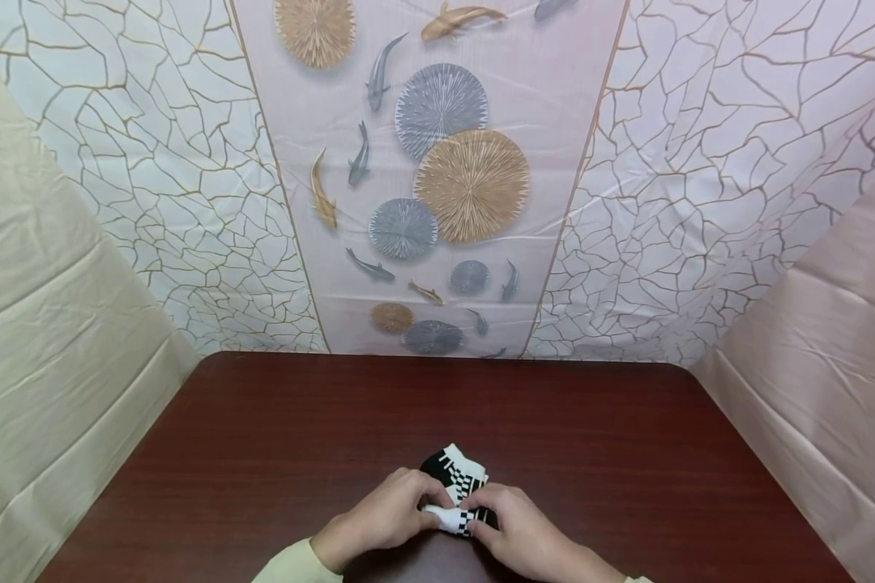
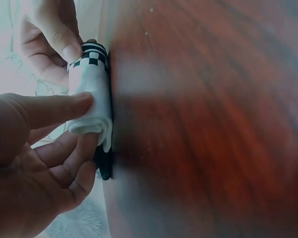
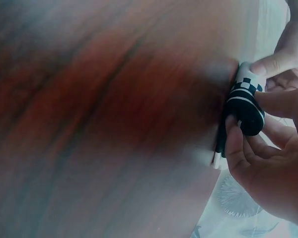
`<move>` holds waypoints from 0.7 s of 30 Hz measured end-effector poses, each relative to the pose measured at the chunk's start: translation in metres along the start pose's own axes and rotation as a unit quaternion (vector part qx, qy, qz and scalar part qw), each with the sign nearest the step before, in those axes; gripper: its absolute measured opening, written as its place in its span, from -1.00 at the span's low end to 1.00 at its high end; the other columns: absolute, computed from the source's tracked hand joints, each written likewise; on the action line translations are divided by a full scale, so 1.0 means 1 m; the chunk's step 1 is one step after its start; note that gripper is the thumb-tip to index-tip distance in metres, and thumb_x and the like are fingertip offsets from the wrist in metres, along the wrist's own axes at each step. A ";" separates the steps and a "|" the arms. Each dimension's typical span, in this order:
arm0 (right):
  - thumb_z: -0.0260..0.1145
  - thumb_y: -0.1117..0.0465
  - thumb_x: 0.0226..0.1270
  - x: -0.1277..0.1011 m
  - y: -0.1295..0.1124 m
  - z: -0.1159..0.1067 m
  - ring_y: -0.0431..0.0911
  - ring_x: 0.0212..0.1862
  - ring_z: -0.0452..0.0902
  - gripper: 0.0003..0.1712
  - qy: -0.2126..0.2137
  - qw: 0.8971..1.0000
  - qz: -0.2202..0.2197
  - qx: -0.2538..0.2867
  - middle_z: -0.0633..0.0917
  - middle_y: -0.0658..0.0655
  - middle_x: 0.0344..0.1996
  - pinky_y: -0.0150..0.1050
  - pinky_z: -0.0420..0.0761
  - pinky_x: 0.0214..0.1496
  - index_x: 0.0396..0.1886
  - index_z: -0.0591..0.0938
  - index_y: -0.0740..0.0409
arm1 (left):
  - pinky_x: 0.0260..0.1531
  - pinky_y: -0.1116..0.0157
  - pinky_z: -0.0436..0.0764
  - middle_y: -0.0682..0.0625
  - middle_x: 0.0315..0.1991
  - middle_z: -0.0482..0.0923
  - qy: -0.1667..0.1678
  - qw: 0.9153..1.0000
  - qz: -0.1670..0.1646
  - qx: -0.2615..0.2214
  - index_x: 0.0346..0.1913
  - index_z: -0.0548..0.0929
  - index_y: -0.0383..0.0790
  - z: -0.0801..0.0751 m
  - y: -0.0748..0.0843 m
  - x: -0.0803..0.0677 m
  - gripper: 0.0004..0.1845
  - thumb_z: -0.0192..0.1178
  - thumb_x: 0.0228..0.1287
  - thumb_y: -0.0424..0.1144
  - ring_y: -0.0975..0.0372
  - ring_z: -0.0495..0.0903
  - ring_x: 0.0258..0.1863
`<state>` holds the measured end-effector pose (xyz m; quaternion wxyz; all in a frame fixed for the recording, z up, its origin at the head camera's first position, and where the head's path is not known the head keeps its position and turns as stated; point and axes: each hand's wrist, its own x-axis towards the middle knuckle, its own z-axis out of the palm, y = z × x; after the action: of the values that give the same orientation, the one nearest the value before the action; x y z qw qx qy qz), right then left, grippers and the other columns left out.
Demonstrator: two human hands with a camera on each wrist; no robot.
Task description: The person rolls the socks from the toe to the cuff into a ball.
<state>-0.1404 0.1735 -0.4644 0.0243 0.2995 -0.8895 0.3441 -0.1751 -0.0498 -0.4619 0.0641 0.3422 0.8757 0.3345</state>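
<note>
Black and white checkered socks [image 1: 466,470] lie near the table's front edge, their near part rolled up into a small cylinder. My left hand [image 1: 396,508] pinches the white end of the roll between thumb and fingers. At the other end, which is black with white stripes, my right hand [image 1: 519,530] pinches with its thumb and fingers. In the left wrist view the sock roll [image 2: 93,94] shows its white spiral end. The right wrist view shows the dark end of the roll [image 3: 246,111], with a flat part of the socks beneath it.
The dark red-brown wooden table [image 1: 262,437] has rounded far corners. Behind it hangs a patterned curtain [image 1: 437,267] with fish and round motifs. Pale cloth [image 1: 44,340] slopes down on the left side, and pinkish cloth [image 1: 809,364] on the right.
</note>
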 end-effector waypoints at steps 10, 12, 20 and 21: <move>0.56 0.25 0.09 -0.004 -0.004 0.005 -0.25 -0.05 0.49 -0.60 0.017 0.995 -0.012 -0.098 0.55 -0.16 -0.10 -0.18 0.58 -0.02 -0.05 0.69 -0.04 | -0.16 0.42 0.54 0.29 -0.22 0.70 -0.006 1.000 0.008 0.002 -0.16 0.82 -0.05 -0.004 0.002 -0.002 -0.81 0.36 0.22 -0.38 0.48 0.57 -0.18; 0.58 0.25 0.06 -0.005 -0.004 0.006 -0.23 -0.04 0.50 -0.57 0.024 0.994 -0.018 -0.107 0.55 -0.17 -0.10 -0.17 0.59 -0.01 -0.05 0.67 -0.05 | -0.15 0.42 0.55 0.29 -0.22 0.70 -0.005 1.000 0.010 0.004 -0.15 0.82 -0.05 -0.004 0.002 -0.002 -0.81 0.35 0.23 -0.38 0.48 0.58 -0.18; 0.59 0.26 0.05 -0.006 -0.002 0.008 -0.16 -0.01 0.56 -0.60 0.039 0.990 -0.046 -0.130 0.62 -0.08 -0.07 -0.13 0.61 -0.01 -0.11 0.66 -0.04 | -0.16 0.41 0.54 0.28 -0.22 0.70 -0.005 1.000 0.006 0.001 -0.14 0.82 -0.02 -0.003 0.001 -0.002 -0.79 0.33 0.26 -0.38 0.46 0.58 -0.17; 0.58 0.27 0.07 -0.006 -0.002 0.009 -0.16 -0.02 0.56 -0.62 0.040 0.990 -0.048 -0.127 0.63 -0.07 -0.07 -0.13 0.61 -0.02 -0.12 0.66 -0.05 | -0.16 0.40 0.54 0.28 -0.22 0.70 -0.003 1.000 0.004 0.000 -0.14 0.81 -0.02 -0.003 0.001 -0.002 -0.80 0.33 0.26 -0.37 0.46 0.58 -0.18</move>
<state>-0.1332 0.1701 -0.4712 0.1146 0.3225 -0.9088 0.2388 -0.1743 -0.0522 -0.4595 0.0656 0.3469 0.8742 0.3332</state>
